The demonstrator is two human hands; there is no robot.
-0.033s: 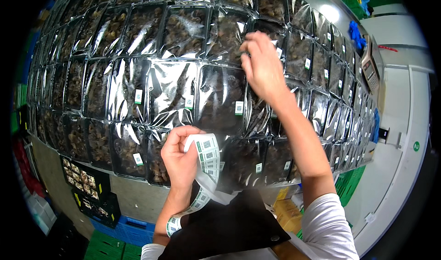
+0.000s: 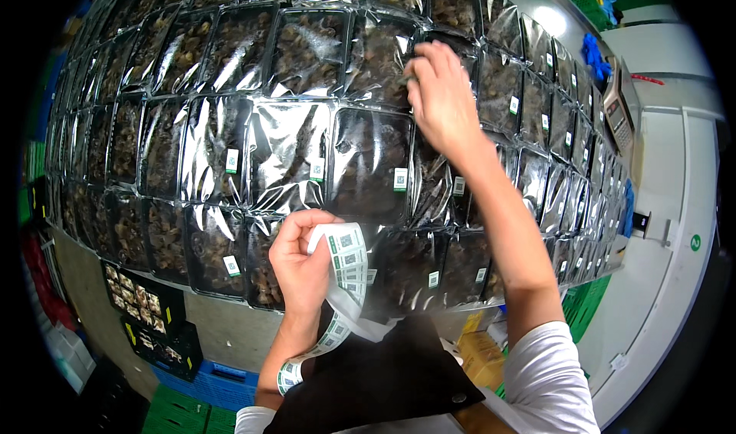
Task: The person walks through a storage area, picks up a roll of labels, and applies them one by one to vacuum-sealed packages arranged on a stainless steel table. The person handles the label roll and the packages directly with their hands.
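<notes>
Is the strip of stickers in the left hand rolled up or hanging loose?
Hanging loose. The sticker strip curls over the left hand and trails down past the wrist, unrolled.

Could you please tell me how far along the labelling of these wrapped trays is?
Done: several trays in the two nearer rows carry a small label. In hand: the left hand holds the label strip, while the right hand presses on a film-wrapped tray in the upper row. Left: the upper-row trays show no labels.
</notes>
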